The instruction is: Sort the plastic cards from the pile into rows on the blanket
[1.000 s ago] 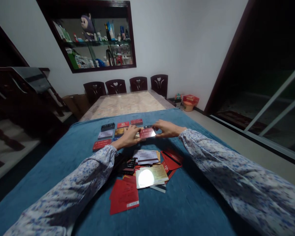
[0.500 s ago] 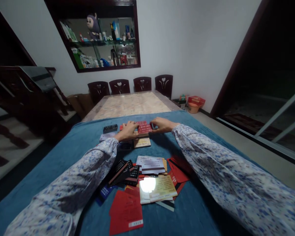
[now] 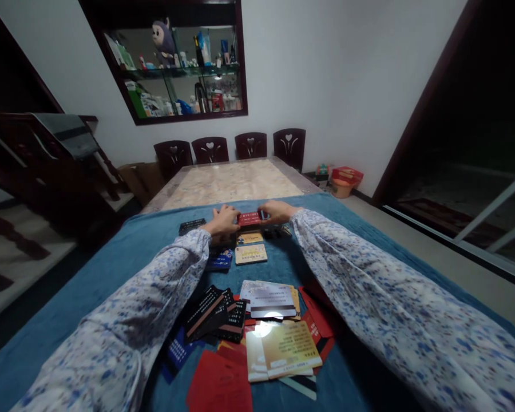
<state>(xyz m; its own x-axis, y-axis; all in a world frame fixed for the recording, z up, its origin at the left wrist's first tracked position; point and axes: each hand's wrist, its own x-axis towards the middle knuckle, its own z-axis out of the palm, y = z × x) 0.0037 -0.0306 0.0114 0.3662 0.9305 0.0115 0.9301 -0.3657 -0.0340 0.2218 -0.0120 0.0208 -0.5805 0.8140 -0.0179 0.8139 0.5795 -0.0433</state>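
My left hand [image 3: 224, 220] and my right hand [image 3: 276, 212] hold a red card [image 3: 249, 218] between them by its two short sides, at the far part of the blue cloth. It may be a small stack of cards; the thickness is hard to tell. Just nearer lie a yellow card [image 3: 249, 237] and a stack of gold cards [image 3: 251, 254]. Left of these are blue cards [image 3: 218, 260], partly under my left wrist. Black cards [image 3: 191, 225] lie beyond my left forearm. Dark cards [image 3: 278, 232] sit below my right hand.
Close to me is a loose heap of black cards [image 3: 214, 315], pale purple cards [image 3: 270, 300], gold cards [image 3: 289, 350] and red cards [image 3: 223, 383]. The blue cloth [image 3: 111, 292] covers the near table. Several dark chairs [image 3: 251, 145] stand at the far end.
The red card has moved away from me and lower, with both hands still at its sides. The yellow, blue and dark cards below my hands now show more. The camera view has shifted slightly.
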